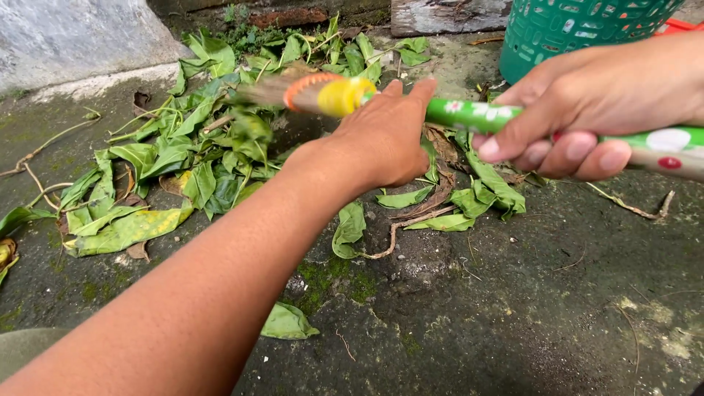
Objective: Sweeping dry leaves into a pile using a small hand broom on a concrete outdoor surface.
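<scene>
The right hand (579, 110) comes in from the three o'clock edge and is wrapped around the green broom handle (477, 115), thumb stretched along the near side and the other fingers curled under it, so the grip is closed and firm. The handle is green with white flower shapes and a red dot, and it runs from the right edge toward eleven o'clock, ending in a yellow collar (343, 96) and an orange ribbed ring (308, 88); beyond that the bristles (260, 92) are blurred, so their shape cannot be told. The left hand (381, 136) reaches up from the seven o'clock corner on a long bare forearm, fingers held straight and close together, palm down, fingertips touching or just at the handle beside the yellow collar; it is open and grips nothing. Whether the palm presses on the leaves under it cannot be told. A pile of green leaves (183, 154) lies spread on the wet, mossy concrete ground (477, 315), from nine o'clock through the centre, with thin brown twigs (400, 231) among them. One leaf (288, 323) lies apart at six o'clock. A green plastic basket (579, 29) with slotted walls stands at one o'clock, just behind the right hand.
</scene>
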